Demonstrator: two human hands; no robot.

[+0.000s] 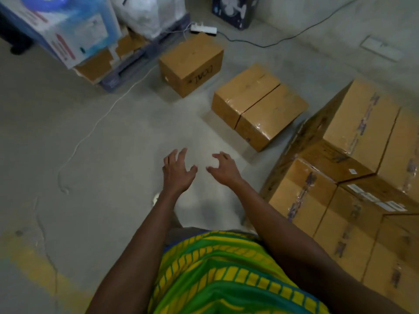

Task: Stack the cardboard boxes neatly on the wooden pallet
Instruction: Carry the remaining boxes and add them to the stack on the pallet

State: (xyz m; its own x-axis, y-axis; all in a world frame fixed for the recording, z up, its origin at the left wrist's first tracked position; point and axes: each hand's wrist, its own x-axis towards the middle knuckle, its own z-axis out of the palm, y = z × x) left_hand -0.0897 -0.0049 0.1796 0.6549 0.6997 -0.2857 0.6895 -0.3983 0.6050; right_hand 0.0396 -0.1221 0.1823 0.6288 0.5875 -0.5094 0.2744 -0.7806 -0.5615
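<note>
Two loose cardboard boxes stand on the concrete floor ahead: a taped box (260,105) nearer me and a smaller box with black handwriting (191,63) behind it. At the right rises a stack of several taped cardboard boxes (353,168); whatever it rests on is hidden. My left hand (178,171) and my right hand (223,167) hover side by side over bare floor, fingers spread, holding nothing. Both are short of the taped box, which lies ahead and to the right.
A dark pallet (136,62) at the back left carries a blue-and-white printed carton (68,28) and a white sack (149,12). A white cable (95,128) snakes over the floor from a power strip (203,30). A black cable runs along the back. Yellow floor marking lies at the lower left.
</note>
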